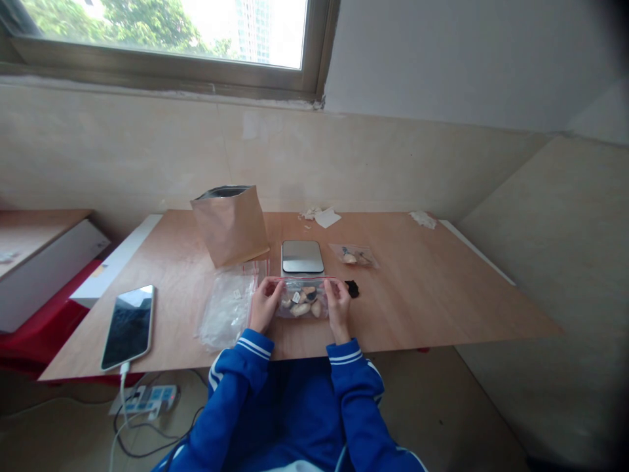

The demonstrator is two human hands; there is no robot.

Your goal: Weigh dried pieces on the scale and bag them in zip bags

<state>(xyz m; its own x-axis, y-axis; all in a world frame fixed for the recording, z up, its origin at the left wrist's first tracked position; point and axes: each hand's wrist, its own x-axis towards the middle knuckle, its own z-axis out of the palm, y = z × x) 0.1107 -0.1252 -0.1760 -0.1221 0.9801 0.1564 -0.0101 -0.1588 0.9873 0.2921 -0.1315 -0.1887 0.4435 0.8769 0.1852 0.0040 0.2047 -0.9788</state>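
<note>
A clear zip bag [286, 313] with a red seal line lies at the front of the table, holding several pale and dark stone-like pieces [301, 309] and a small white label. My left hand [265, 303] pinches its upper left corner, and my right hand [338, 303] pinches the upper right corner. Just behind the bag sits a small scale [302, 256] with a bare metal plate. Left of my left hand is a stack of clear zip bags [226, 311]. A crumpled black thing [352, 289] lies beside my right hand; its kind is unclear.
An open brown paper pouch [230, 226] stands at the back left. Another filled clear bag [354, 256] lies right of the scale. A tablet [128, 328] with a white cable rests near the left edge. White scraps [327, 217] lie at the back; a power strip [152, 398] is on the floor.
</note>
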